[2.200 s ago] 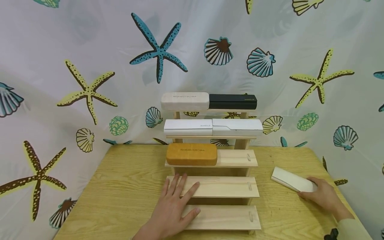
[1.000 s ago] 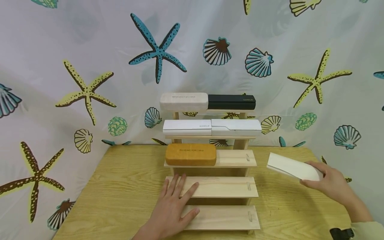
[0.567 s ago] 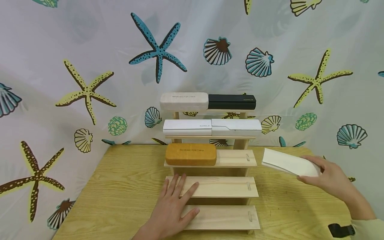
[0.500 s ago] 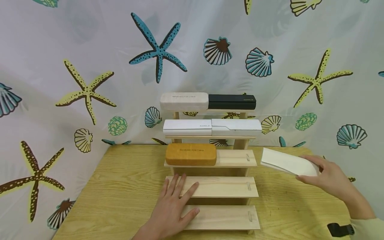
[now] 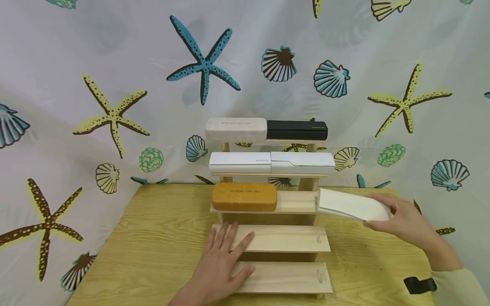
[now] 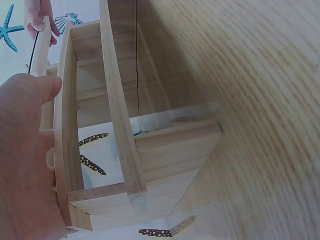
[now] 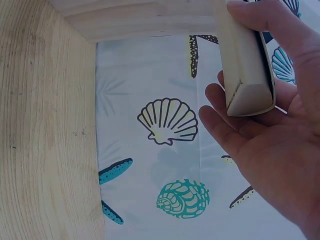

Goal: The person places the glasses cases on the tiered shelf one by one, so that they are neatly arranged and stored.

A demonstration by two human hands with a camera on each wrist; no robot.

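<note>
My right hand (image 5: pixel 405 223) pinches a white glasses case (image 5: pixel 350 205) by its right end, thumb on the near side and fingers on the far side. Its left end overlaps the right edge of the third step of a stepped wooden rack (image 5: pixel 285 239). In the right wrist view, the case (image 7: pixel 245 70) sits between thumb and fingers, with a dark seam along one side. My left hand (image 5: pixel 218 265) rests flat with spread fingers on the left of the rack's two lowest steps. An orange-brown glasses case (image 5: pixel 244 196) lies on the left of the third step.
Two white glasses cases (image 5: pixel 240 162) lie end to end on the fourth step. On the top step, a cream case (image 5: pixel 236 129) sits beside a black case (image 5: pixel 297 130). The rack stands on a wood-grain table (image 5: pixel 160 238) before a curtain (image 5: pixel 126 51) printed with starfish and shells.
My right hand has lifted the white glasses case from the table at the right and carried it left, up to the rack's right edge. The left hand has stayed in place.
</note>
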